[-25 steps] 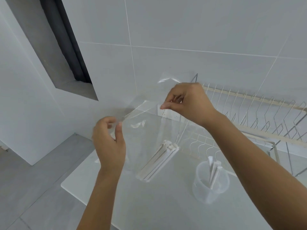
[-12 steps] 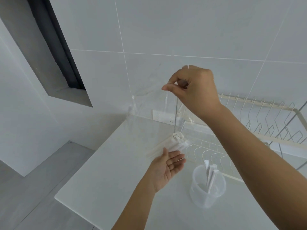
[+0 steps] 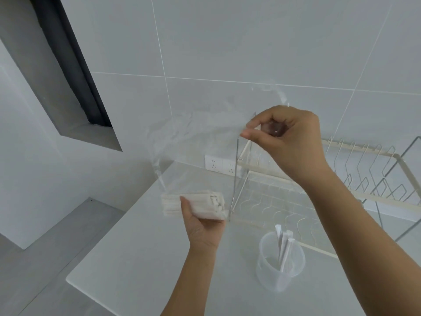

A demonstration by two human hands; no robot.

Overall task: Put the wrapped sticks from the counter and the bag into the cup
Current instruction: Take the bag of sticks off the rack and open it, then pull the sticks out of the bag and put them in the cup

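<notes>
White wrapped sticks (image 3: 193, 207) lie crosswise in my left hand (image 3: 202, 222), clamped; my right hand (image 3: 284, 137) pinches the bag (image 3: 193, 142) overhead. The cup (image 3: 281, 258) sits at four o'clock, nearer my left.

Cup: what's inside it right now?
The translucent cup holds three wrapped sticks standing upright, tops above the rim. Their lower ends blur behind the frosted wall, so anything lying flat at the bottom can't be ruled out.
</notes>
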